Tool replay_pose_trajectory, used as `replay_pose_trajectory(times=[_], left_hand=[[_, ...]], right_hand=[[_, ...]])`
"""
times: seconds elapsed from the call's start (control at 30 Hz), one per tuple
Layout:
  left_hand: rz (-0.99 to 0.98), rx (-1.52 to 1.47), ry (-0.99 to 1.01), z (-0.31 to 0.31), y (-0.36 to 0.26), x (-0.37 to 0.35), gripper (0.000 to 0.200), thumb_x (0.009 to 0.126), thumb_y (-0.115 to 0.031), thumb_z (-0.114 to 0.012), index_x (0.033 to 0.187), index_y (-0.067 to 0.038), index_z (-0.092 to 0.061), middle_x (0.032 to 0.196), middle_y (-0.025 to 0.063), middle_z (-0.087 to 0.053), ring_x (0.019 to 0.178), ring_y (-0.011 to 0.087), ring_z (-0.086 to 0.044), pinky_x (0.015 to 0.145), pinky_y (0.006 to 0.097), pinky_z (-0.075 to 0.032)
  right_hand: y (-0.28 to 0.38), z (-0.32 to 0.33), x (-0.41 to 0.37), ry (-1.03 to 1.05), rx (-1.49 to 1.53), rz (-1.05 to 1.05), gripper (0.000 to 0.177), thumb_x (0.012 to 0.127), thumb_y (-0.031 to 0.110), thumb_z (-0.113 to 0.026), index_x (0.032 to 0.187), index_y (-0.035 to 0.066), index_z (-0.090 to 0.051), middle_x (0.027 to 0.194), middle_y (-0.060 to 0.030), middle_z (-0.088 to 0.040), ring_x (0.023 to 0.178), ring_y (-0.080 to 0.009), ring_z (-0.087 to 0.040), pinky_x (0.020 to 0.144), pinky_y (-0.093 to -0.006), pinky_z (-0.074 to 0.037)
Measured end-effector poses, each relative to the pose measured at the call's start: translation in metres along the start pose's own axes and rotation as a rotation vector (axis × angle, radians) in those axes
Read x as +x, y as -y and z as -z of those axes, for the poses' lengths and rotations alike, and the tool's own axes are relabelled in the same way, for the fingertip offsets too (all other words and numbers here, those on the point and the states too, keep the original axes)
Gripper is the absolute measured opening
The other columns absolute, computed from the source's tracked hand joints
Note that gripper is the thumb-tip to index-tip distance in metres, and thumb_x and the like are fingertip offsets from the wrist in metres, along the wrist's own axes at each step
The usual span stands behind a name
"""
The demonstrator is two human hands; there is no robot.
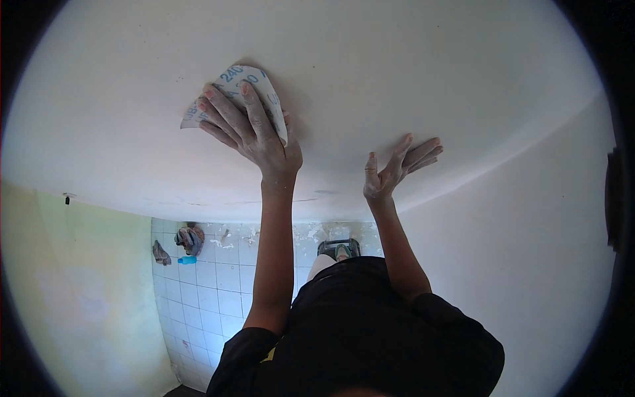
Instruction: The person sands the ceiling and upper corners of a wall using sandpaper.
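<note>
My left hand (254, 129) presses a folded sheet of sandpaper (258, 83) flat against a white painted surface (410, 73). The fingers are spread over the sheet's pale back, which carries blue printed grit numbers. My right hand (397, 169) is to the right and a little lower. It rests against the same surface with its fingers apart and holds nothing. Both hands are dusted white. Both bare forearms reach up from my black short-sleeved shirt (370, 331).
A white-tiled area (218, 291) with plaster splashes lies below, with bundled rags (190, 238), a blue bottle (187, 260) and a sandalled foot (338, 250) on it. A pale green wall (79, 284) is at left, a white wall (529, 264) at right.
</note>
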State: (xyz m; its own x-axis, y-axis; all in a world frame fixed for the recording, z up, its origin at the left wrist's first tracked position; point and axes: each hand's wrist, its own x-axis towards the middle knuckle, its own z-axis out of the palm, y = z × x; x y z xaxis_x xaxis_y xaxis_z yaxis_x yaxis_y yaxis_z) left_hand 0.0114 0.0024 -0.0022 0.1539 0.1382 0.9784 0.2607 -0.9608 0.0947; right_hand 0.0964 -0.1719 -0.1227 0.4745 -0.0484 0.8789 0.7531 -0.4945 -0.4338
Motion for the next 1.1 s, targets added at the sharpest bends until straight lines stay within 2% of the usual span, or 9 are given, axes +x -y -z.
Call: replay_pose_trajectory(times=[0.2, 0.3, 0.37, 0.5, 0.6, 0.67, 0.9, 0.97, 1.1], left_hand=[[0.006, -0.009, -0.017, -0.001, -0.002, 0.001, 0.061, 0.091, -0.036, -0.042, 0.147, -0.013, -0.032, 0.154, 0.027, -0.016, 0.143, 0.0454, -0.007, 0.111, 0.0639, 0.0], [-0.003, 0.001, -0.034, -0.002, -0.002, 0.001, 0.061, 0.091, -0.034, -0.042, 0.147, -0.013, -0.032, 0.154, 0.0269, -0.016, 0.143, 0.0452, -0.007, 0.111, 0.0634, 0.0], [0.016, -0.003, -0.021, 0.0, -0.002, 0.003, 0.061, 0.092, -0.034, -0.041, 0.147, -0.013, -0.032, 0.154, 0.0268, -0.016, 0.144, 0.0448, -0.006, 0.111, 0.0628, 0.001], [0.009, -0.014, -0.012, 0.001, -0.002, 0.003, 0.062, 0.091, -0.034, -0.043, 0.147, -0.012, -0.032, 0.154, 0.027, -0.015, 0.144, 0.0445, -0.006, 0.111, 0.0629, 0.002], [0.015, -0.029, 0.002, 0.002, -0.002, 0.001, 0.061, 0.091, -0.032, -0.045, 0.147, -0.011, -0.032, 0.154, 0.0272, -0.015, 0.144, 0.0443, -0.005, 0.111, 0.0631, 0.002], [0.007, -0.049, 0.015, 0.001, 0.0, -0.001, 0.06, 0.092, -0.03, -0.045, 0.147, -0.011, -0.032, 0.154, 0.0267, -0.014, 0.144, 0.0442, -0.004, 0.111, 0.0633, 0.003], [0.011, -0.056, 0.027, 0.002, -0.003, 0.0, 0.058, 0.094, -0.032, -0.044, 0.147, -0.01, -0.032, 0.154, 0.0262, -0.014, 0.144, 0.0453, -0.005, 0.111, 0.063, 0.003], [0.019, -0.043, 0.03, 0.003, -0.004, 0.001, 0.058, 0.094, -0.034, -0.043, 0.146, -0.01, -0.033, 0.155, 0.0258, -0.014, 0.143, 0.0453, -0.005, 0.111, 0.063, 0.002], [0.019, -0.084, 0.03, 0.005, -0.007, 0.002, 0.058, 0.095, -0.035, -0.042, 0.146, -0.01, -0.034, 0.155, 0.0254, -0.013, 0.144, 0.0447, -0.005, 0.111, 0.0628, 0.002]], right_hand=[[0.008, 0.006, 0.002, 0.026, -0.005, -0.056, 0.074, 0.09, 0.058, -0.045, 0.151, 0.022, -0.023, 0.155, -0.0272, 0.004, 0.142, -0.047, 0.013, 0.103, -0.0716, 0.008], [0.011, 0.01, 0.005, 0.066, 0.022, -0.077, 0.08, 0.086, 0.061, -0.052, 0.151, 0.023, -0.023, 0.155, -0.0272, 0.005, 0.142, -0.047, 0.013, 0.102, -0.0722, 0.008], [0.023, 0.012, 0.016, 0.045, 0.047, -0.016, 0.09, 0.082, 0.059, -0.06, 0.153, 0.022, -0.017, 0.156, -0.0247, 0.011, 0.141, -0.0425, 0.02, 0.103, -0.068, 0.013], [0.02, 0.009, 0.013, 0.042, 0.041, -0.032, 0.091, 0.081, 0.058, -0.063, 0.153, 0.023, -0.017, 0.155, -0.0245, 0.012, 0.141, -0.0425, 0.021, 0.103, -0.0681, 0.014], [0.01, 0.006, 0.003, 0.039, 0.034, -0.094, 0.083, 0.084, 0.057, -0.06, 0.151, 0.022, -0.025, 0.155, -0.0273, 0.006, 0.14, -0.0473, 0.017, 0.102, -0.0719, 0.011], [0.005, 0.008, 0.001, 0.08, 0.051, -0.059, 0.083, 0.086, 0.049, -0.061, 0.152, 0.023, -0.019, 0.156, -0.0234, 0.009, 0.141, -0.0416, 0.021, 0.103, -0.0679, 0.014], [0.007, 0.014, 0.003, 0.09, 0.07, -0.06, 0.075, 0.089, 0.046, -0.057, 0.151, 0.023, -0.022, 0.157, -0.0209, 0.006, 0.142, -0.0403, 0.019, 0.104, -0.0674, 0.014], [0.011, 0.014, 0.004, 0.098, 0.077, -0.086, 0.067, 0.093, 0.047, -0.051, 0.15, 0.021, -0.027, 0.155, -0.0274, 0.006, 0.14, -0.0472, 0.019, 0.103, -0.0705, 0.011], [0.02, 0.019, 0.009, 0.113, 0.081, -0.104, 0.065, 0.094, 0.047, -0.047, 0.15, 0.021, -0.027, 0.155, -0.0271, 0.005, 0.14, -0.0477, 0.019, 0.102, -0.071, 0.011]])
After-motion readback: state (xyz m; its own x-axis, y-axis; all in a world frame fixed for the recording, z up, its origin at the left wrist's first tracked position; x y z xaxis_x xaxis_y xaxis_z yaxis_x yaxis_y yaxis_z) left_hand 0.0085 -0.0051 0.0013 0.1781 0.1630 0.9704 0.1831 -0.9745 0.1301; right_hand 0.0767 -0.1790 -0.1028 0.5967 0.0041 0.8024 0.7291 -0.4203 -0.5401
